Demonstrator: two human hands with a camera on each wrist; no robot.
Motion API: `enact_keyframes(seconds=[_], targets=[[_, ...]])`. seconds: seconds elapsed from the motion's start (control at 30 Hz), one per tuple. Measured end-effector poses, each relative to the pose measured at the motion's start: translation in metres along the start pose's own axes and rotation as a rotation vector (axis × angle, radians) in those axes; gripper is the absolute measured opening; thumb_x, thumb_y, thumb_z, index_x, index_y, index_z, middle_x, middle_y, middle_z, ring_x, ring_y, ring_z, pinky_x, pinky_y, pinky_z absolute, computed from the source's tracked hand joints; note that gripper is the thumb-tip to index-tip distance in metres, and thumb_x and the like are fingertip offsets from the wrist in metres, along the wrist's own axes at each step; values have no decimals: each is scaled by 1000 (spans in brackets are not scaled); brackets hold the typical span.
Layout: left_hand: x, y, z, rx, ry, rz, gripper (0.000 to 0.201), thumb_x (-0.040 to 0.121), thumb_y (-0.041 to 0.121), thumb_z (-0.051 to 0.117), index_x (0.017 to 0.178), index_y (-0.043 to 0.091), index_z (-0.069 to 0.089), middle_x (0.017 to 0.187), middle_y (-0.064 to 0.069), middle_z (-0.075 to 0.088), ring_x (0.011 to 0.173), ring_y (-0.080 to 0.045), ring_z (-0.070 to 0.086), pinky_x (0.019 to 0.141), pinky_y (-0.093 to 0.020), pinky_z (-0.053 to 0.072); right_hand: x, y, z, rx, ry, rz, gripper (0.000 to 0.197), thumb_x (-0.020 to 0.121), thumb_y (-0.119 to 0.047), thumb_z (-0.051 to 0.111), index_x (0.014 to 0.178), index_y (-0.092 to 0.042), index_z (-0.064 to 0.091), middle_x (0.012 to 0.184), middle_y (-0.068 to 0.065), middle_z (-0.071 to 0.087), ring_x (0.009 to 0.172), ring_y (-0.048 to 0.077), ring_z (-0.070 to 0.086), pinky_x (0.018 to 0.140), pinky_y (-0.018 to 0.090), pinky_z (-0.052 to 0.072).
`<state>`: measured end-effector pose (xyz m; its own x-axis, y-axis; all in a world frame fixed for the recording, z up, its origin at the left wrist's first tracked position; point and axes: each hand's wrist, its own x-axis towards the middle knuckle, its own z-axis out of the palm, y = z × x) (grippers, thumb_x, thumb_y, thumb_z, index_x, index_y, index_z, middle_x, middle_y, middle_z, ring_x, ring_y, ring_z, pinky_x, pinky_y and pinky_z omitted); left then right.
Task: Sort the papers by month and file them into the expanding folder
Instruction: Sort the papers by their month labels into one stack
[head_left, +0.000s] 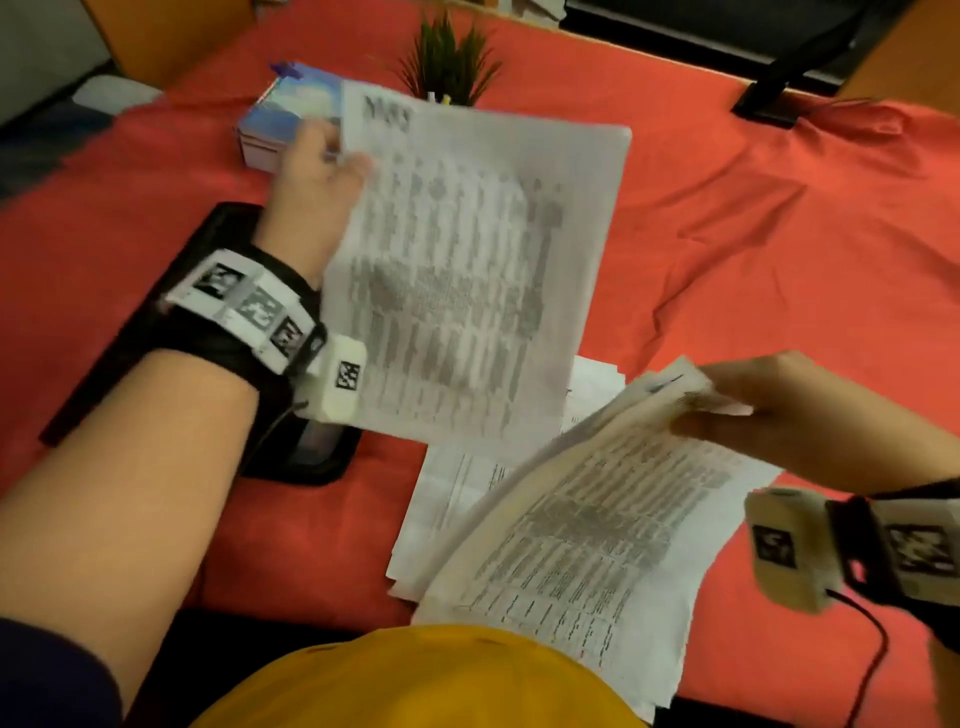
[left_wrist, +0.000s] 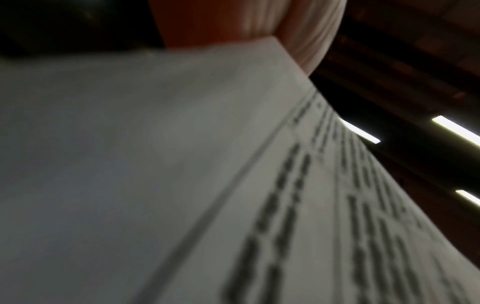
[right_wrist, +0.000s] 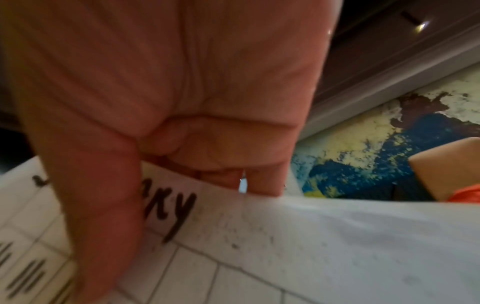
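Sorting goes well here only if each sheet's month heading is read before it is laid down, and right now the left hand (head_left: 317, 176) pinches the far left corner of a single printed sheet (head_left: 467, 270), lifted clear above the red tablecloth (head_left: 753, 234); its heading is too blurred to read. The right hand (head_left: 769, 410) pinches the far edge of a thick stack of papers (head_left: 587, 525), thumb on top, tilted up at the near edge of the table, over a few loose sheets (head_left: 457, 499) lying flat on the cloth. A black folder (head_left: 171, 322) lies by the left edge, partly under the left forearm; whether it is the expanding folder I cannot tell. My advice: keep the stack gripped firmly so no pages fan out, and place the lifted sheet squarely on its own month's pile, well apart from the others.
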<state>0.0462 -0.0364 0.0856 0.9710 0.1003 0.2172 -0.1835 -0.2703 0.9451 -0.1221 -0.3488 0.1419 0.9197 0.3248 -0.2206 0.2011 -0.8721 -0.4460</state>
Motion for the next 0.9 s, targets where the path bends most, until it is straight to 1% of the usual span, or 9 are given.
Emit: enact_keyframes(seconds=[0.1, 0.17, 0.23, 0.3, 0.37, 0.47, 0.67, 0.8, 0.9], targets=[[-24, -18, 47, -14, -135, -157, 16, 91, 10, 51, 81, 21, 47, 85, -1, 56, 76, -11, 53, 69, -20, 44, -8, -13, -32, 37, -78, 84, 13, 75, -48, 68, 87, -43, 68, 81, -29, 68, 77, -15, 61, 73, 7, 45], [-46, -35, 76, -7, -247, -224, 15, 91, 7, 53, 80, 17, 47, 76, 3, 51, 67, -6, 47, 57, -11, 38, 0, -16, -45, -4, -113, 118, 39, 66, -65, 62, 93, -37, 67, 84, -23, 70, 80, -8, 64, 79, 16, 49], [-66, -50, 96, 53, -384, -273, 5, 91, 7, 53, 92, 11, 54, 86, -4, 59, 74, -12, 52, 64, -20, 41, 18, -8, -45, 37, -124, 175, 13, 77, -31, 70, 90, -30, 67, 84, -17, 72, 82, -4, 65, 82, 21, 49], [-81, -59, 107, 46, -518, -336, 14, 94, 9, 48, 105, 5, 57, 96, -10, 62, 80, -12, 54, 68, -25, 41, 45, 4, -29, 38, -157, 209, 32, 80, -3, 68, 104, -24, 64, 93, -12, 71, 91, 3, 64, 90, 24, 46], [-92, -62, 112, -107, -565, -466, 22, 100, 25, 41, 94, 12, 58, 86, -9, 60, 69, -8, 52, 65, -29, 36, 75, 19, -1, -67, -229, 257, 44, 80, -1, 66, 120, -16, 57, 110, 0, 66, 106, 17, 59, 98, 37, 42], [-103, -64, 111, -370, -582, -746, 40, 94, 57, 36, 92, 24, 60, 93, -7, 64, 81, -16, 57, 72, -29, 45, 110, 33, 47, -237, -287, 305, 53, 83, -10, 64, 132, -11, 44, 125, 8, 56, 117, 25, 52, 96, 32, 39], [-125, -77, 116, -10, -552, -436, 26, 90, 8, 58, 115, 6, 54, 112, -7, 63, 106, -26, 61, 91, -34, 49, 133, 41, 78, -50, -114, 273, 43, 83, -7, 63, 123, -11, 47, 118, 6, 60, 104, 21, 57, 76, 22, 39], [-126, -74, 111, -65, -553, -414, 25, 93, 3, 51, 118, 5, 52, 114, -9, 62, 107, -25, 60, 93, -35, 48, 123, 51, 77, 111, 23, 223, 65, 75, -14, 75, 130, -11, 42, 130, 3, 51, 118, 18, 49, 93, 20, 36], [-126, -69, 107, -125, -601, -431, 20, 94, 2, 49, 113, 8, 53, 108, -7, 61, 97, -20, 60, 87, -33, 50, 116, 52, 79, 78, -61, 230, 57, 78, -17, 73, 128, -14, 45, 124, 3, 57, 100, 16, 57, 82, 20, 42]])
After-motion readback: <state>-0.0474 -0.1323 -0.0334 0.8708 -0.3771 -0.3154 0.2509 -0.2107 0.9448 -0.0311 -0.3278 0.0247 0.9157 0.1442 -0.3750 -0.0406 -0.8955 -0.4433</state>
